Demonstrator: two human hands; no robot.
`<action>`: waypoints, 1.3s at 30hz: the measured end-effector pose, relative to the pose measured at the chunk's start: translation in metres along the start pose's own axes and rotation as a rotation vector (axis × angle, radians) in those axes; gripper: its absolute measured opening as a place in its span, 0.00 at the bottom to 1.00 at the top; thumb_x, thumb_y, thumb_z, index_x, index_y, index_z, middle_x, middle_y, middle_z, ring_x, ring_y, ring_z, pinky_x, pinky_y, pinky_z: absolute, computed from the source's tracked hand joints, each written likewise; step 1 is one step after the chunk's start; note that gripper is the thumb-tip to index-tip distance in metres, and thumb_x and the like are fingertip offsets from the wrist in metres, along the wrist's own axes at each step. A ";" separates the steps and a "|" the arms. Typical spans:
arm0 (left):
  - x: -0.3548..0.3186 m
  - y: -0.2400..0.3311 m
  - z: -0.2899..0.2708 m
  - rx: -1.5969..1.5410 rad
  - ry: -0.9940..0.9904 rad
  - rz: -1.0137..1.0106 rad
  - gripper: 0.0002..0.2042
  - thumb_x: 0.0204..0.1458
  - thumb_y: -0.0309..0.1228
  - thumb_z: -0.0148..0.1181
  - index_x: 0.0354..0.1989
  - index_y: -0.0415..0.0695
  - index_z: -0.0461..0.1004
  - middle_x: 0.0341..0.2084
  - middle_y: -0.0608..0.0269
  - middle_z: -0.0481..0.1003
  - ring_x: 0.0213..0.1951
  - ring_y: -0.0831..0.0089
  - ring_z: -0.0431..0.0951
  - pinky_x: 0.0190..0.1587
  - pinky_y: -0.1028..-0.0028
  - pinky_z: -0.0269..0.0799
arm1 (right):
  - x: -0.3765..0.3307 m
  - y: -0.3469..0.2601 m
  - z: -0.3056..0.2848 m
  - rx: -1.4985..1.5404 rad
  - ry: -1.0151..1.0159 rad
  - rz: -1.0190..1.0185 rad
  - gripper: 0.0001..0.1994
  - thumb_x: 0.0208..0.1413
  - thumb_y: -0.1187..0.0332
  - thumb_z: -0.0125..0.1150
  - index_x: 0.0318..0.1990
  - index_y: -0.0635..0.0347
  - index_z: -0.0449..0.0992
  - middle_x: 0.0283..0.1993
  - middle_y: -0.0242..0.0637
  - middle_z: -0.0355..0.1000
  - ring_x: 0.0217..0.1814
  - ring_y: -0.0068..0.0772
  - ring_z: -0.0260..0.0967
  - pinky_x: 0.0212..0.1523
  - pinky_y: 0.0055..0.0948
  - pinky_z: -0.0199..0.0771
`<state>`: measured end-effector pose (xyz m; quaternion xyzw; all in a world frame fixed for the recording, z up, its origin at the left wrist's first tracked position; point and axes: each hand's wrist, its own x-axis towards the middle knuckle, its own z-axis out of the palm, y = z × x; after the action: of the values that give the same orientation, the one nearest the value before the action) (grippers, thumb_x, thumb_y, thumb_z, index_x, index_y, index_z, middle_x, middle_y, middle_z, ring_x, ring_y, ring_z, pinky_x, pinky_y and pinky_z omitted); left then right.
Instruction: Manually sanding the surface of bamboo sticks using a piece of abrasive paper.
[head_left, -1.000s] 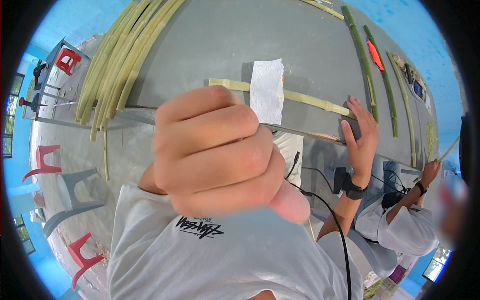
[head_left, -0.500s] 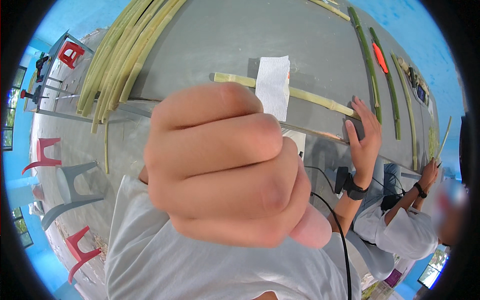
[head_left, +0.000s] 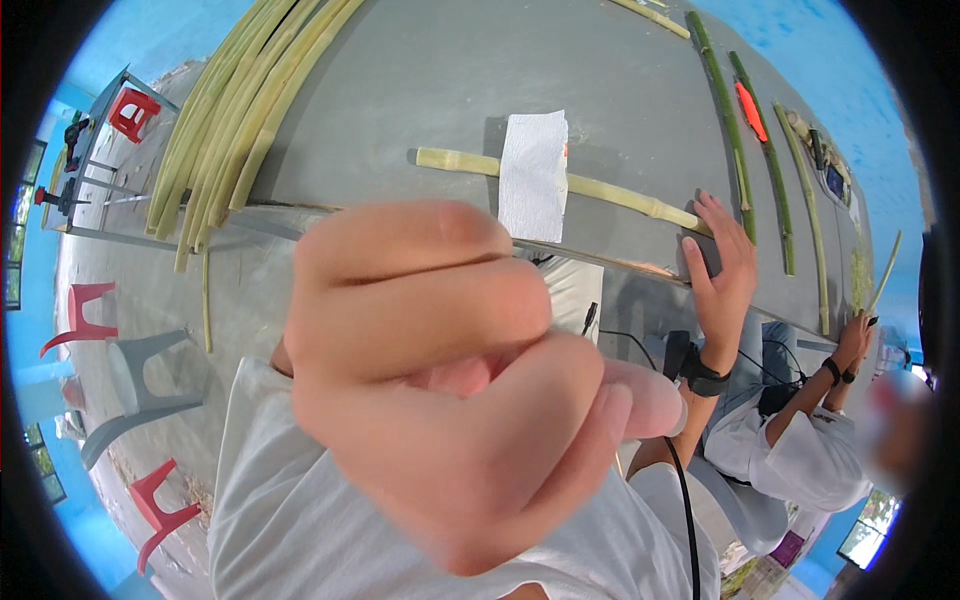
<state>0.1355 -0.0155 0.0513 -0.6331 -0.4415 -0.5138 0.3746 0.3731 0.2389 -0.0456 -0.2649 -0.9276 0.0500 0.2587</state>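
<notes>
1. Grey table (head_left: 420, 80): it bears every stalk.
2. Your left hand (head_left: 440, 380): curled into a fist close to the lens, holding nothing visible.
3. Pale stalk (head_left: 600, 193): it lies near the table's front edge, under a white paper sheet (head_left: 533, 172). It is probably stiff and light; grasp it mid-length.
4. Your right hand (head_left: 722, 262): fingers spread flat on the table, touching the stalk's end.
</notes>
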 end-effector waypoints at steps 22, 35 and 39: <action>-0.003 0.008 -0.001 -0.009 -0.041 -0.027 0.19 0.63 0.39 0.79 0.42 0.47 0.69 0.31 0.69 0.67 0.20 0.75 0.67 0.22 0.72 0.65 | -0.001 0.001 0.001 -0.008 0.001 0.011 0.21 0.67 0.63 0.69 0.66 0.53 0.83 0.73 0.34 0.80 0.78 0.45 0.73 0.80 0.45 0.65; -0.007 0.007 -0.012 -0.039 -0.123 -0.036 0.24 0.57 0.44 0.79 0.43 0.44 0.69 0.34 0.66 0.67 0.21 0.72 0.68 0.24 0.71 0.65 | -0.001 0.003 0.002 -0.013 0.004 -0.005 0.21 0.65 0.65 0.70 0.65 0.54 0.84 0.73 0.35 0.81 0.78 0.45 0.73 0.79 0.45 0.66; -0.005 0.008 -0.002 -0.005 -0.060 -0.011 0.23 0.58 0.44 0.78 0.44 0.45 0.70 0.34 0.67 0.68 0.21 0.72 0.68 0.24 0.71 0.65 | -0.001 0.002 0.002 -0.006 0.005 0.004 0.21 0.66 0.65 0.70 0.65 0.54 0.84 0.73 0.35 0.80 0.78 0.45 0.73 0.79 0.45 0.66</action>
<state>0.1414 -0.0211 0.0469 -0.6467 -0.4546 -0.4979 0.3566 0.3738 0.2400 -0.0482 -0.2677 -0.9265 0.0468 0.2603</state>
